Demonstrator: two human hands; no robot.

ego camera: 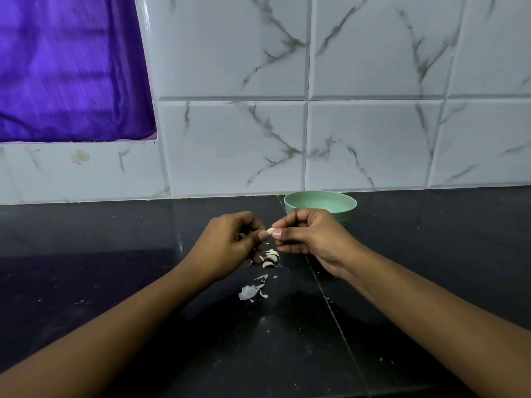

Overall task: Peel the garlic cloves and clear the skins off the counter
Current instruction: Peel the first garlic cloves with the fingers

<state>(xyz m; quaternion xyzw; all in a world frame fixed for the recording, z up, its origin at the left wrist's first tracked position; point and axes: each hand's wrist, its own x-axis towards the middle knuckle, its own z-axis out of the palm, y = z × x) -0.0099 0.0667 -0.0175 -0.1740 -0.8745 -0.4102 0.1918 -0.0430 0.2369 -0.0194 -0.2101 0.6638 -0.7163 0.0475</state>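
Observation:
A small pale garlic clove [270, 231] is held above the black counter [115, 268] between both hands. My left hand [230, 242] pinches its left end with the thumb, and a scrap of skin shows among the curled fingers. My right hand [307, 237] pinches the right end between thumb and forefinger. Below the hands lies a little heap of garlic cloves [270, 258]. Nearer to me, thin white skins [251, 291] are scattered on the counter.
A pale green bowl [320, 203] stands just behind my right hand, close to the marble-tiled wall [373, 145]. A purple curtain [69, 67] hangs at the upper left. Tiny skin crumbs dot the counter in front.

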